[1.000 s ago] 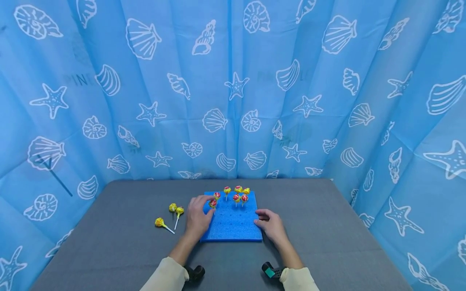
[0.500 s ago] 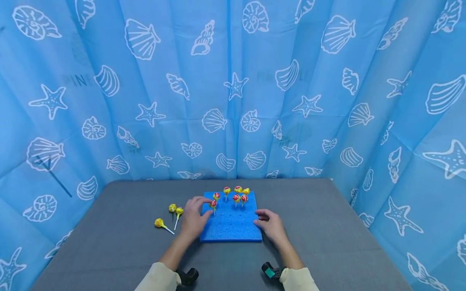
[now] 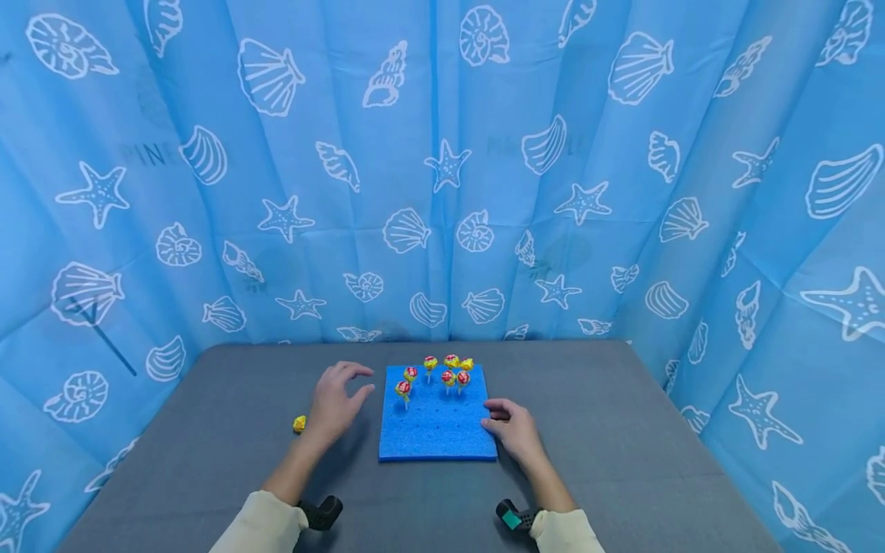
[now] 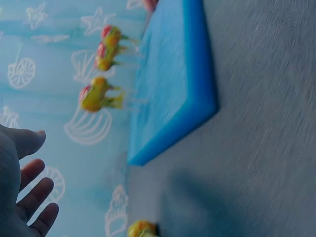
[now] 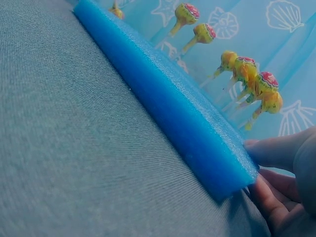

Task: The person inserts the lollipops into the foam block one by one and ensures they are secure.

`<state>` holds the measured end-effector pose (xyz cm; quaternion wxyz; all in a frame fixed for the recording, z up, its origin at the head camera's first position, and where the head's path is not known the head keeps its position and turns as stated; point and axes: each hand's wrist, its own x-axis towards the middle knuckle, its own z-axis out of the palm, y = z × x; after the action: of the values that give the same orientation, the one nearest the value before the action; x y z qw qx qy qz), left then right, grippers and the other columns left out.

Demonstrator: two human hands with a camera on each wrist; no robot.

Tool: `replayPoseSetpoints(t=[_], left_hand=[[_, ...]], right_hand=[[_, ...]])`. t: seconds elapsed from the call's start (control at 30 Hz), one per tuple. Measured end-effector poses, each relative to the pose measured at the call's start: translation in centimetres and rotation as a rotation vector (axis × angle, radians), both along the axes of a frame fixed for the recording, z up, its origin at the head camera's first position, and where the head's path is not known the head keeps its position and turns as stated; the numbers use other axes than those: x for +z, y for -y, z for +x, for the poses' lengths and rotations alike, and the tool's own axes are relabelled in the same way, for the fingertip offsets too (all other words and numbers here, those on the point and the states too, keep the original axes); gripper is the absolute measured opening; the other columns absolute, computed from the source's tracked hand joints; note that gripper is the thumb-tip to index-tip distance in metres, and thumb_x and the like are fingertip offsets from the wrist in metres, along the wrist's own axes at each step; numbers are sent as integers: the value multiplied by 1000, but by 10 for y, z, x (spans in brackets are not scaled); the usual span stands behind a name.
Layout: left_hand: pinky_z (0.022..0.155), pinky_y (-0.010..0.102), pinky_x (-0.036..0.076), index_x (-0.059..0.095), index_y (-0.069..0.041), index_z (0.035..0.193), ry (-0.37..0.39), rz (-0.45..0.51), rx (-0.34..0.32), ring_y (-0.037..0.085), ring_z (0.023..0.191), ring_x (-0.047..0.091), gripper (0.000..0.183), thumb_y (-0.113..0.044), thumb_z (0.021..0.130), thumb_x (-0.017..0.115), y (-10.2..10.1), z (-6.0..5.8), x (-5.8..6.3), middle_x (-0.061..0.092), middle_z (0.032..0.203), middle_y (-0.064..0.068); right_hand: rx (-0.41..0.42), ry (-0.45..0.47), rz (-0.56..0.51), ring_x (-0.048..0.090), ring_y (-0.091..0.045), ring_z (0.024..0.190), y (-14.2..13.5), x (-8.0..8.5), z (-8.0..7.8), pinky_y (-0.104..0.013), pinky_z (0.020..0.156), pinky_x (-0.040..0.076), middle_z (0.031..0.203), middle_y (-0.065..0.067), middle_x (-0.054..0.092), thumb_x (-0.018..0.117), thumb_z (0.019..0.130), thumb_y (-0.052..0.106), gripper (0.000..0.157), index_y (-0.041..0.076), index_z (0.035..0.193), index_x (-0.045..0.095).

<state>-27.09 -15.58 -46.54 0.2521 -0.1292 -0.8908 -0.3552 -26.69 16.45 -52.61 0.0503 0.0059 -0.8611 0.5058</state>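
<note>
My left hand (image 3: 335, 403) hovers left of the blue foam board (image 3: 438, 438), with its thumb and fingers spread and nothing between them. Several lollipops (image 3: 404, 389) in yellow wrappers with red tops stand upright in the board's far half, on white sticks. On the board's right edge, my right hand (image 3: 515, 430) grips the foam; in the right wrist view its thumb (image 5: 276, 148) lies at the top edge and the fingers are at the side. A loose yellow lollipop (image 3: 299, 424) shows beside my left forearm. The left hand hides other loose lollipops in the head view.
A grey cloth-covered table (image 3: 622, 445) carries the board. Rows of small holes mark the board's near half. Behind the table hangs a blue curtain (image 3: 442, 192) with white shell prints. Black devices are strapped at both wrists, below the cream sleeves (image 3: 263, 522).
My left hand has let go of a red-topped lollipop at the board's left side and moved left, over the loose lollipops. That lollipop stays standing. The right hand keeps its place.
</note>
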Motion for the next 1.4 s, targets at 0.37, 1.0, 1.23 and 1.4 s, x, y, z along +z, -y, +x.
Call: replayPoseSetpoints(t=[0.37,1.0,1.23,1.4], left_hand=[[84,49,49,70,-7,107,67,23,11,28,102,57,22,-9,86,75,37,-9,-2,63,108,9],[84,52,48,68,-6,114,299,73,104,34,107,56,27,-22,92,69,66,-10,-35,62,115,16],[86,51,48,68,-8,115,361,110,101,32,108,56,31,-31,95,65,69,-9,-37,61,118,15],[89,51,46,66,-5,118,388,158,126,31,109,56,38,-37,98,58,69,-12,-39,61,118,14]], right_hand=[[-20,5,-3,60,-24,97,1,-1,-1,-43,86,52,107,-8,66,70,89,7,26,5,115,68],[-16,8,-10,61,-23,98,1,-1,0,-43,86,52,108,-8,66,70,90,8,26,5,116,67],[-17,3,-6,61,-24,98,1,-1,-1,-43,86,52,108,-9,66,71,89,8,26,4,115,67],[-30,13,-3,61,-24,98,1,-2,-2,-43,86,52,108,-8,66,71,89,8,26,6,115,68]])
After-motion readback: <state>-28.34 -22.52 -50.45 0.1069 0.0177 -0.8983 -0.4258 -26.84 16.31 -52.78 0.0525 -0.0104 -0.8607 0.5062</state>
